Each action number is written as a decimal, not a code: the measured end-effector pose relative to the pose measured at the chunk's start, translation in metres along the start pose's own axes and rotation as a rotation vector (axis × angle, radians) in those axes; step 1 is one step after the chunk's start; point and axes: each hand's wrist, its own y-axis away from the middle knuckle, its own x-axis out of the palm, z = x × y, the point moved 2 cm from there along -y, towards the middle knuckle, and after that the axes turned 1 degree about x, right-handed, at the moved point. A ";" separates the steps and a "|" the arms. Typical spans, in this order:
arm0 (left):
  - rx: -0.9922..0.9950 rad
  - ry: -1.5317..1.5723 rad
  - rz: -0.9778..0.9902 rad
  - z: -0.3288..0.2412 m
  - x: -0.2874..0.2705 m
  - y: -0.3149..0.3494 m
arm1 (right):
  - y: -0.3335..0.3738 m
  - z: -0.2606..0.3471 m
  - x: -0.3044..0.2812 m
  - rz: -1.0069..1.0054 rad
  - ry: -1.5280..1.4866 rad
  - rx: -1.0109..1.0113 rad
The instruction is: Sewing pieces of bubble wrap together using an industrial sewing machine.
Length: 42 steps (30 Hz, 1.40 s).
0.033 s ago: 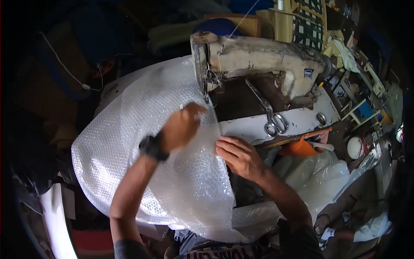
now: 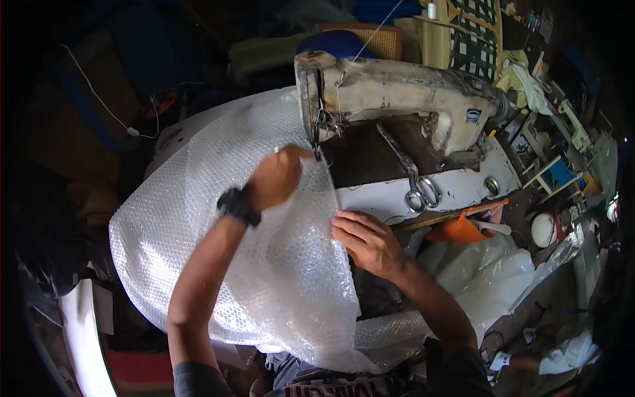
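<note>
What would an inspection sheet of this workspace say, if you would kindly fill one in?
Surface: white tabletop with dark marks along its edge.
Work things: bubble wrap, reaching under the head of a worn sewing machine.
Clutter: scissors and a round metal piece, both right of the wrap.
Hands: left hand over the wrap near the machine's head, grip unclear; right hand with fingertips at the wrap's edge.
Cables: white cable at the left.
Surroundings: webbed frame behind the machine; far left too dark to tell.
</note>
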 end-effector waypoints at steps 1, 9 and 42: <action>0.040 -0.044 -0.052 0.025 -0.001 -0.025 | -0.003 0.001 -0.001 -0.006 -0.016 -0.016; 0.204 0.043 0.067 0.068 0.026 -0.066 | -0.009 -0.003 -0.002 0.047 -0.120 0.018; 0.277 -0.456 -0.184 0.134 0.003 -0.128 | -0.081 -0.081 0.026 0.225 -0.018 0.130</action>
